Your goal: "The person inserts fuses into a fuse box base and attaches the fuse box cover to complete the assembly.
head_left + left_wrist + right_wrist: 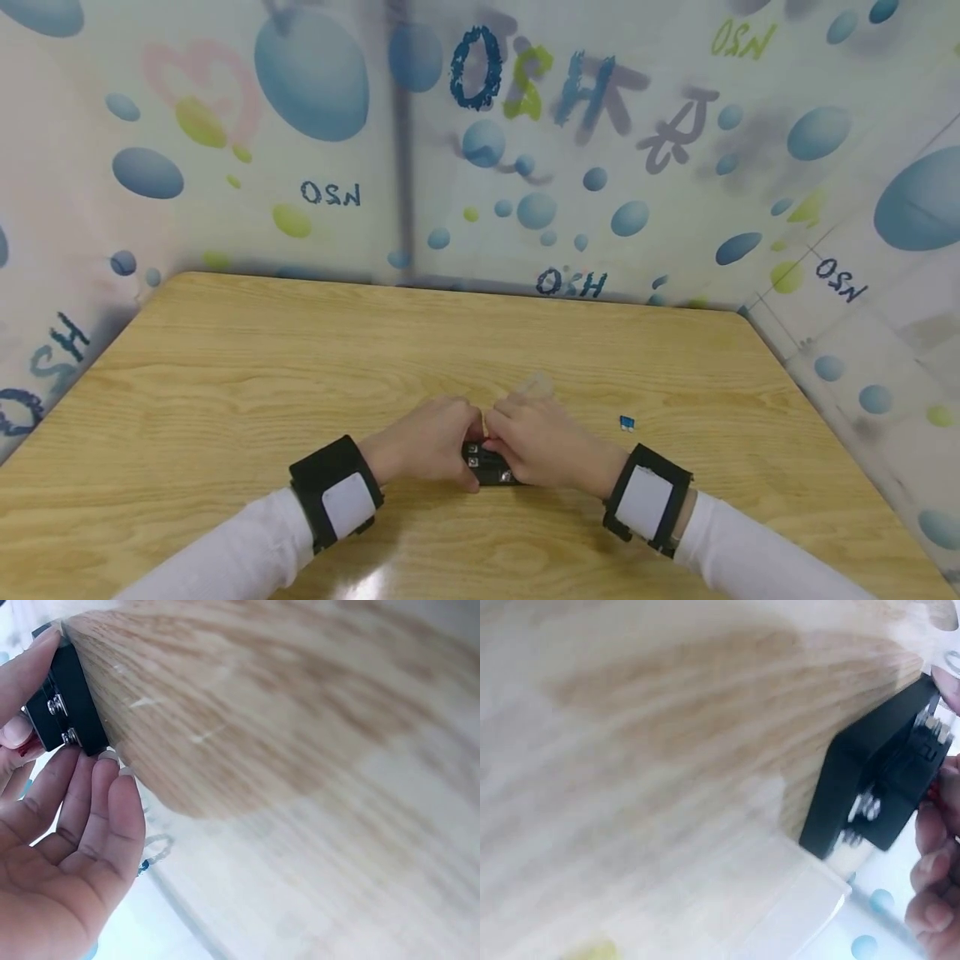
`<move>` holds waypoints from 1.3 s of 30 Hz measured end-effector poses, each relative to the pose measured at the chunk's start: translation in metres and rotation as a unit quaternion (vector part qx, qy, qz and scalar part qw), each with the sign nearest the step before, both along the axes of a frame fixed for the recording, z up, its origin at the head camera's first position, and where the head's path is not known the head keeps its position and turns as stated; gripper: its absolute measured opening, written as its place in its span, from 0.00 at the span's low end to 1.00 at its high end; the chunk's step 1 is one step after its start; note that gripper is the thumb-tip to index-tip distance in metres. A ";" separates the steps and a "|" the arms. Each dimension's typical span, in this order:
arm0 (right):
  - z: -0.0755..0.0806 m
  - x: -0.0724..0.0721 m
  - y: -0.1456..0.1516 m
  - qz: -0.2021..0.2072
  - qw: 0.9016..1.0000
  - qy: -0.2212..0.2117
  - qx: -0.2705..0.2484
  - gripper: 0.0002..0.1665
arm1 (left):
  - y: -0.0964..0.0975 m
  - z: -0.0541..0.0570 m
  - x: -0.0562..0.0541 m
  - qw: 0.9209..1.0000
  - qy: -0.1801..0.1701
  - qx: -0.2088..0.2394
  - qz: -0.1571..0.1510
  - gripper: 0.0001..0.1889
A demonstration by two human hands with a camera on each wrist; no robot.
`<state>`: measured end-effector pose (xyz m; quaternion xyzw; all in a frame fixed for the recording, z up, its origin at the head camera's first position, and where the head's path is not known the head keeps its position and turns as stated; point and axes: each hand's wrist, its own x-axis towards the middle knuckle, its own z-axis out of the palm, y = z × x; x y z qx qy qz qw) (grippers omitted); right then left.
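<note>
A small black terminal block (491,475) with silvery screws lies under both hands at the middle of the table. The left hand (435,437) holds its left end between thumb and fingers; in the left wrist view those fingers (120,817) reach the lower end of the block (75,694). Close beside it, the right hand (543,442) pinches a small red piece (487,438) at the block's back edge, mostly hidden by fingers. The right wrist view shows the block (862,761) tilted in frame, with its screws, beside curled fingers (930,911).
A small blue piece (627,423) with pale ends lies on the wooden table (262,375), right of the right hand. A pale translucent patch (537,384) shows behind that hand; its kind is unclear. Patterned wall coverings (337,242) stand along the table's back and sides.
</note>
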<state>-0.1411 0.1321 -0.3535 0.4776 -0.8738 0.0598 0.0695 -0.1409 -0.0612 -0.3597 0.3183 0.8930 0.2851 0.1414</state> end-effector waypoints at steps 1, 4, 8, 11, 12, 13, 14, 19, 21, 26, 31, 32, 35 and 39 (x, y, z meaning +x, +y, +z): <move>0.000 0.000 0.000 0.004 1.000 -0.001 0.005 0.10 | 0.000 0.000 0.000 1.000 -0.001 -0.001 0.001 0.20; 0.003 -0.002 0.000 0.012 1.000 -0.007 0.021 0.09 | 0.000 0.000 0.000 1.000 -0.001 -0.005 0.005 0.20; 0.009 -0.004 -0.003 -0.002 0.999 -0.039 0.022 0.09 | -0.001 0.000 0.000 1.000 -0.001 -0.007 0.008 0.20; 0.013 -0.003 -0.008 -0.024 0.998 -0.058 0.028 0.07 | -0.002 -0.001 0.000 1.000 0.001 -0.001 0.002 0.19; 0.014 -0.002 -0.010 -0.031 0.997 -0.060 0.032 0.06 | -0.002 -0.001 0.000 1.000 0.002 0.003 0.001 0.19; 0.015 0.000 -0.012 -0.037 0.997 -0.064 0.036 0.06 | -0.002 -0.001 0.000 1.000 0.002 0.006 -0.002 0.19; 0.015 0.002 -0.013 -0.042 0.996 -0.065 0.040 0.07 | -0.002 -0.001 0.000 1.000 0.002 0.009 -0.005 0.18; 0.017 0.014 -0.017 -0.056 0.995 -0.037 0.070 0.18 | -0.003 -0.001 -0.001 1.000 0.004 0.004 -0.010 0.18; 0.016 0.018 -0.018 -0.060 0.994 -0.015 0.085 0.21 | -0.003 0.000 -0.001 1.000 0.008 -0.003 -0.009 0.19; 0.011 0.022 -0.014 -0.059 0.994 0.006 0.093 0.27 | -0.002 0.001 -0.001 1.000 0.013 -0.012 -0.001 0.21; 0.004 0.022 -0.009 -0.043 0.996 0.029 0.074 0.27 | -0.001 0.001 -0.001 1.000 0.003 -0.012 0.001 0.21; 0.003 0.021 -0.009 -0.042 0.996 0.035 0.073 0.27 | -0.001 0.001 -0.001 1.000 0.002 -0.011 0.001 0.21; 0.000 0.021 -0.008 -0.040 0.996 0.043 0.073 0.26 | 0.000 0.001 -0.001 1.000 0.003 -0.009 0.000 0.21; -0.002 0.021 -0.008 -0.043 0.995 0.049 0.076 0.27 | 0.000 0.000 -0.001 1.000 0.006 -0.008 0.000 0.21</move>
